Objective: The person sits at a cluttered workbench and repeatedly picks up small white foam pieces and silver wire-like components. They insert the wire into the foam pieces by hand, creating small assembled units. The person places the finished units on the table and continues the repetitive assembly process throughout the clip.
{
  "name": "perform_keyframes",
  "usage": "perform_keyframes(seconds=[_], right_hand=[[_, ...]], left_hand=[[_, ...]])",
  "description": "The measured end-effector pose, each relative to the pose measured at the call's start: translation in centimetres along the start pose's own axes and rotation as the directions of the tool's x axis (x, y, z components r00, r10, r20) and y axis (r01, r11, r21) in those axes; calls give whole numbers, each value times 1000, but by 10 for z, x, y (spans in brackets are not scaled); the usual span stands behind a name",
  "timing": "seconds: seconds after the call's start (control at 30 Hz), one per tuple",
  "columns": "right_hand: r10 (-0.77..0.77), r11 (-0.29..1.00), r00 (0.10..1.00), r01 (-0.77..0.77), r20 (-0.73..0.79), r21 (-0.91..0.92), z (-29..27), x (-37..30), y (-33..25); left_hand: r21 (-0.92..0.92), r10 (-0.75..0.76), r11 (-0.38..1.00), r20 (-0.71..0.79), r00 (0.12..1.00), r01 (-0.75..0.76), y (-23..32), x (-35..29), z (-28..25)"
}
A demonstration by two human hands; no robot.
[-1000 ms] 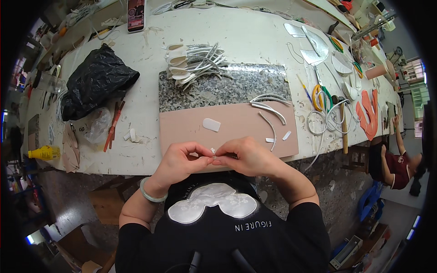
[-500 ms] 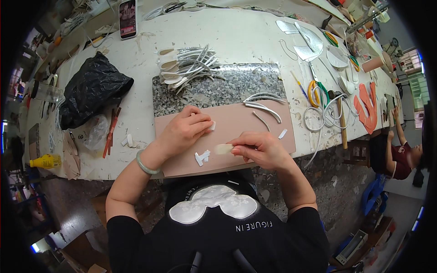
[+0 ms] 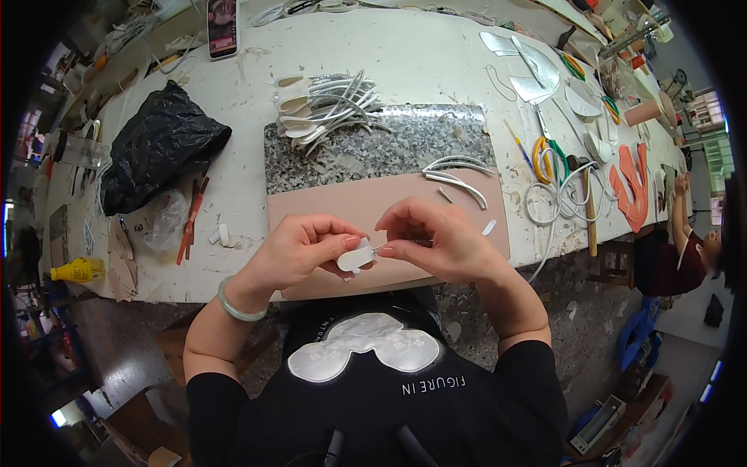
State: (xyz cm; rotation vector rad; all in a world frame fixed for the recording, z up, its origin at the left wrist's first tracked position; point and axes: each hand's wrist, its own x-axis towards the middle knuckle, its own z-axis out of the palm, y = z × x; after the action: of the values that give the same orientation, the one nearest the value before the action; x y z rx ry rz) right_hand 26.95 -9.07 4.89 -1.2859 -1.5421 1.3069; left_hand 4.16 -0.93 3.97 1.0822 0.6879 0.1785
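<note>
My left hand [image 3: 307, 247] pinches a small white rounded tab [image 3: 355, 260] between thumb and fingers, just above the near part of a pinkish-beige sheet [image 3: 327, 206]. At the tab's right end my right hand [image 3: 443, 240] is closed, thumb and fingertips together. A tiny silvery bit shows between the tab and those fingertips; the fingers hide what it belongs to. Beyond the hands, a bundle of white and silvery straps with rounded tab ends [image 3: 334, 105] lies on a speckled stone slab [image 3: 436, 136]. Loose curved straps [image 3: 467, 187] rest on the sheet's far right.
Left of the slab are a black plastic bag [image 3: 167, 144], reddish strips [image 3: 192, 220] and a yellow bottle [image 3: 79, 270]. Scissors [image 3: 542, 152], a coiled white cord [image 3: 556, 198], a hammer [image 3: 591, 210] and an orange-pink cutout [image 3: 630, 187] lie right. A phone [image 3: 223, 27] stands behind; another person [image 3: 692, 241] is at right.
My hands have come together in front of me. The left hand has moved back off the sheet toward me and now holds a white tab; the right has turned and closed at its end.
</note>
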Motion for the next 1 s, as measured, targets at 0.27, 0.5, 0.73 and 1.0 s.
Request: perform_keyframes(seconds=[0.27, 0.5, 0.73, 1.0], right_hand=[[7, 1000, 1000, -8, 25, 8, 1, 4, 3], [0, 1000, 999, 0, 33, -19, 2, 6, 0], [-6, 997, 1000, 7, 17, -79, 5, 6, -7], [-30, 988, 1000, 31, 9, -153, 10, 6, -11]], left_hand=[[23, -52, 998, 49, 997, 51, 8, -5, -2], [27, -58, 998, 66, 996, 56, 11, -8, -1], [-29, -83, 996, 3, 997, 84, 13, -12, 3], [-75, -87, 994, -62, 994, 82, 6, -10, 5]])
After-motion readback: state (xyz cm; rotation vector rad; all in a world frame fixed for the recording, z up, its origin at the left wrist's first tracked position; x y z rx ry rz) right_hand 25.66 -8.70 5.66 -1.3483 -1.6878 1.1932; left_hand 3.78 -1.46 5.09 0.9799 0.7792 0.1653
